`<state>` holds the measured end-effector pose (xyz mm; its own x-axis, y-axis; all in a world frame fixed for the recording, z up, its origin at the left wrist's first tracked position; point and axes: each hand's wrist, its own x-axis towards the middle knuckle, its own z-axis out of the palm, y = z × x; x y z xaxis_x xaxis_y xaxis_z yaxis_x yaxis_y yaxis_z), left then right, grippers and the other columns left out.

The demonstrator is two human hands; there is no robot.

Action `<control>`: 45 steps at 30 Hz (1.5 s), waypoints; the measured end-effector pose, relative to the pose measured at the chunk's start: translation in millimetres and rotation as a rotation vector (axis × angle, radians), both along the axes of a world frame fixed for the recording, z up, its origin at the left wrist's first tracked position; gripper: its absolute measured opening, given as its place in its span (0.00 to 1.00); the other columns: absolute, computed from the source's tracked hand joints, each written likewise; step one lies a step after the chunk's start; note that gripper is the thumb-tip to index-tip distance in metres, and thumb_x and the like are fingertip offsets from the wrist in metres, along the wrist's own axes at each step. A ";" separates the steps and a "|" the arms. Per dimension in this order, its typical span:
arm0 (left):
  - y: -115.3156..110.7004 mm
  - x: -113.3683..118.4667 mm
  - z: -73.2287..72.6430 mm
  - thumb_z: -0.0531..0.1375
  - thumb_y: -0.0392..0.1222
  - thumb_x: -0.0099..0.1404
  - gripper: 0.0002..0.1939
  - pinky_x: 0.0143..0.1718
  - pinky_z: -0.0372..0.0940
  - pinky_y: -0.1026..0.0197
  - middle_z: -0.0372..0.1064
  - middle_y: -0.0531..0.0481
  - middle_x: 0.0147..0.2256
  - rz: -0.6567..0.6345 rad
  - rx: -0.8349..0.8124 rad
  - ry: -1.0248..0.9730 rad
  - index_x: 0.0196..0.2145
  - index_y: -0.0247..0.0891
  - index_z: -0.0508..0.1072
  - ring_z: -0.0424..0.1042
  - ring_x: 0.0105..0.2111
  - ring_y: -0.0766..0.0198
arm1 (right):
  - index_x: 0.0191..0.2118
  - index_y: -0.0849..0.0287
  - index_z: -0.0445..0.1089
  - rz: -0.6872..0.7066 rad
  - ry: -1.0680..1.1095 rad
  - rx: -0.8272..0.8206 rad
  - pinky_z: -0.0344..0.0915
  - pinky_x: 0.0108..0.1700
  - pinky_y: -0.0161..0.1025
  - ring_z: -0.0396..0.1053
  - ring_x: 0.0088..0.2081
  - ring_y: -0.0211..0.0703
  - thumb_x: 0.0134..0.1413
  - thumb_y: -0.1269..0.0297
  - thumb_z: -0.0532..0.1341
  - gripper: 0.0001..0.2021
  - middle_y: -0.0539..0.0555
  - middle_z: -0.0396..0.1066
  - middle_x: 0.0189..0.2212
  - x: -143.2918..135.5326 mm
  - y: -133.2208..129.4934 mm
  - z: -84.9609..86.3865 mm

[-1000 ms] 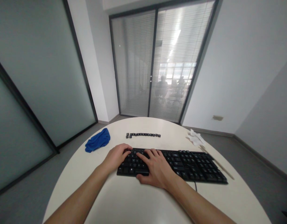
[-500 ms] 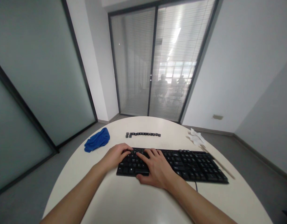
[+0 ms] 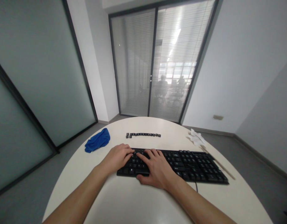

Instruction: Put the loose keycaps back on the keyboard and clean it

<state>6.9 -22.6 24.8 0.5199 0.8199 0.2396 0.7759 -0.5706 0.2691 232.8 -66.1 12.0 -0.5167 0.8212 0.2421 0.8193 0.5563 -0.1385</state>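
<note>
A person's bare left hand (image 3: 118, 157) and right hand (image 3: 156, 169) work side by side, slightly apart, at the left part of a black keyboard (image 3: 192, 165) on a round, cream-white table (image 3: 122, 199). The left hand's fingers and thumb bend in close together over the keyboard's far left corner; whether they pinch anything cannot be told. The right hand lies spread over the keys, its thumb stretched out along the near edge. The keyboard sits across the middle of the table, a thin dark cable (image 3: 196, 186) running from its near side.

Beyond the keyboard, small black keycaps (image 3: 145, 134) line up in a row on the pale top, with a few more grouped at the row's left end. A crumpled blue cloth (image 3: 98, 140) lies near the table's left edge. At right, a white cloth (image 3: 196, 137) rests beside the end of a slender stick (image 3: 222, 167), which slants past the keyboard's right end.

Around the table spreads a gray floor (image 3: 229, 149). Dark-framed frosted panels (image 3: 40, 62) flank the scene at left, glass with pale blinds (image 3: 136, 62) stands straight ahead, and at right a white wall (image 3: 239, 62) carries a small beige plate (image 3: 218, 117) low down.
</note>
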 end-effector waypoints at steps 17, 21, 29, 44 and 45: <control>-12.9 6.5 5.6 0.49 0.40 0.73 0.18 0.55 0.64 0.53 0.75 0.46 0.50 -0.003 -0.019 0.123 0.49 0.40 0.78 0.69 0.51 0.53 | 0.66 0.49 0.60 0.004 0.006 -0.010 0.51 0.60 0.56 0.58 0.57 0.61 0.50 0.39 0.62 0.39 0.61 0.64 0.59 1.0 0.4 -0.5; -14.0 6.8 6.1 0.48 0.40 0.74 0.19 0.54 0.64 0.51 0.76 0.46 0.50 -0.023 -0.022 0.166 0.49 0.39 0.78 0.70 0.49 0.52 | 0.66 0.49 0.60 0.007 0.009 -0.009 0.51 0.60 0.56 0.58 0.57 0.62 0.50 0.39 0.62 0.40 0.61 0.64 0.59 1.0 0.2 0.0; -12.0 12.8 -0.9 0.51 0.42 0.73 0.16 0.46 0.64 0.52 0.77 0.45 0.41 0.060 0.053 0.123 0.41 0.40 0.79 0.71 0.44 0.51 | 0.67 0.49 0.59 0.014 0.015 -0.005 0.50 0.60 0.57 0.58 0.57 0.62 0.49 0.38 0.62 0.41 0.61 0.64 0.59 1.4 1.4 -2.6; 48.7 -10.3 -26.3 0.54 0.41 0.69 0.13 0.50 0.66 0.57 0.77 0.47 0.46 0.340 0.087 -0.267 0.45 0.40 0.78 0.74 0.46 0.57 | 0.67 0.50 0.59 0.001 -0.001 -0.002 0.49 0.61 0.57 0.58 0.58 0.63 0.50 0.37 0.61 0.40 0.61 0.63 0.60 2.2 -0.1 -1.2; 54.8 -10.3 -27.1 0.54 0.41 0.70 0.14 0.50 0.66 0.58 0.77 0.47 0.47 0.350 0.073 -0.234 0.46 0.40 0.77 0.74 0.46 0.57 | 0.66 0.50 0.60 0.001 0.001 -0.001 0.50 0.61 0.57 0.58 0.58 0.63 0.50 0.37 0.61 0.40 0.61 0.63 0.60 2.0 -0.5 -0.7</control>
